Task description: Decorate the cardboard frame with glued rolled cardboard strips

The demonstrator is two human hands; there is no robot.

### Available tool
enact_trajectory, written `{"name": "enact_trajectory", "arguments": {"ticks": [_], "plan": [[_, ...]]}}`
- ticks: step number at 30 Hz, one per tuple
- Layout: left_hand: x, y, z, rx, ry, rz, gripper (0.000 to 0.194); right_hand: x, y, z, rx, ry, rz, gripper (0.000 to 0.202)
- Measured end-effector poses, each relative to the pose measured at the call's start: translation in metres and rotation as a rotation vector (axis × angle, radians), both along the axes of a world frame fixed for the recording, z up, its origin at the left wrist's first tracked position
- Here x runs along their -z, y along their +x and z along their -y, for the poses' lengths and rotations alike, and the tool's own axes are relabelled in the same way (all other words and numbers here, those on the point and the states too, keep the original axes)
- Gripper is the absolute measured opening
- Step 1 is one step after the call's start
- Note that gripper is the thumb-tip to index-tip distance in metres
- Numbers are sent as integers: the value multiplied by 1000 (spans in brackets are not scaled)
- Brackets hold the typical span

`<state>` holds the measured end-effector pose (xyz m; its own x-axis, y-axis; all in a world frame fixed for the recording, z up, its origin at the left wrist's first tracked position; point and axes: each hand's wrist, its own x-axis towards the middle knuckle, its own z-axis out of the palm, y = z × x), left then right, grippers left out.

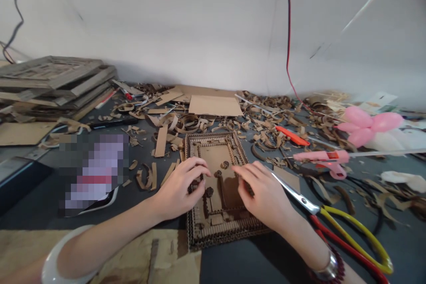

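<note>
A rectangular cardboard frame piece (229, 232) with corrugated-strip borders lies in front of me, with several small rolled cardboard coils on its inner panel; one coil (225, 164) sits near the middle. Over the left border hovers my left hand (183, 188), its fingers loosely bent and the thumb apart, with nothing visible between them. My right hand (266, 191) is above the right border in a similar bent shape, thumb and index finger apart. Whether the fingertips touch the cardboard I cannot tell. Scissors (311, 206) with red and yellow handles lie beside my right forearm.
A pink glue gun (322, 156) and an orange cutter (293, 136) lie to the right, near pink balloons (369, 124). Cardboard scraps (189, 122) cover the back. A blurred phone (96, 177) and stacked frames (56, 80) are at left.
</note>
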<state>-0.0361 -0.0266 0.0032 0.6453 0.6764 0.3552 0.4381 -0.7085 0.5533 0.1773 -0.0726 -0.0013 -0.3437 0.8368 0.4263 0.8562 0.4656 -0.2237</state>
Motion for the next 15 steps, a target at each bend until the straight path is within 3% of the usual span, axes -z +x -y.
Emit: {"name": "enact_trajectory", "arguments": {"ticks": [2,6,11,15], "plan": [[2,1,-1,-32,0,3,18,1,2,-2,71,-28,73,42],[4,0,-3,-52,-4,21,18,3,1,-4,46,-138,142,52],[3,-1,-3,-51,4,25,19,7,-2,-3,30,-205,112,43],[4,-1,-4,-58,21,37,20,0,-2,-6,19,-140,69,30]]}}
